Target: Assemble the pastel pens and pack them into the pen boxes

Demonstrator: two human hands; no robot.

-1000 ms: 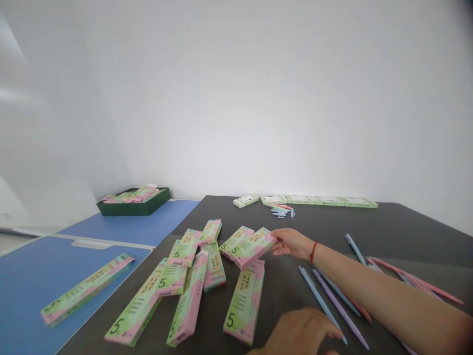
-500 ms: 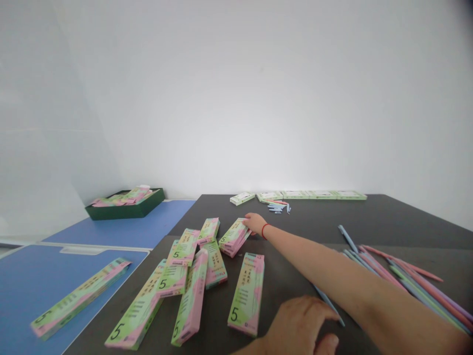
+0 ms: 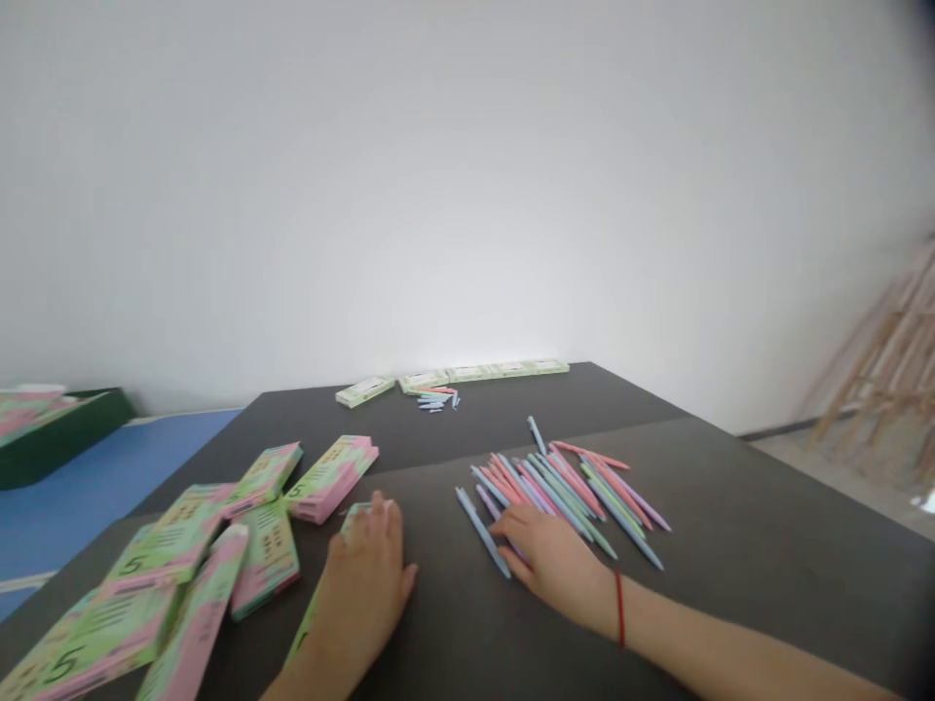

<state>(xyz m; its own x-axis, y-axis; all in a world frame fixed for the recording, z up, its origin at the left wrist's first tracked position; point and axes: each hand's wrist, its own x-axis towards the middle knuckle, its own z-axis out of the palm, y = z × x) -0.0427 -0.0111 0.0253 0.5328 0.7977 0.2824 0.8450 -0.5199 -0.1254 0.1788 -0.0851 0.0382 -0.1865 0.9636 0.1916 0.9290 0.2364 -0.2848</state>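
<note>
My left hand (image 3: 363, 584) lies over a green and pink box (image 3: 311, 615), which it mostly covers; its fingers are slightly apart and rest on the box. My right hand (image 3: 551, 560), with a red string at the wrist, touches the near left part of a pile of pastel pens (image 3: 562, 487). Its fingers are bent, and whether a pen is between them is hidden. A blue pen (image 3: 482, 531) lies just left of that hand. Several more green and pink boxes (image 3: 175, 535) lie in an overlapping heap left of my left hand.
Along the dark table's (image 3: 467, 623) far edge stands a row of pale green boxes (image 3: 497, 371), with small pen pieces (image 3: 436, 399) before it. A dark green tray (image 3: 69, 428) of boxes sits on a blue surface (image 3: 182, 438) at the left. Wooden frames (image 3: 887, 360) stand at the right.
The view has turned right. My right hand has left the boxes at the back and come to the pens. My left hand has moved left onto the single box.
</note>
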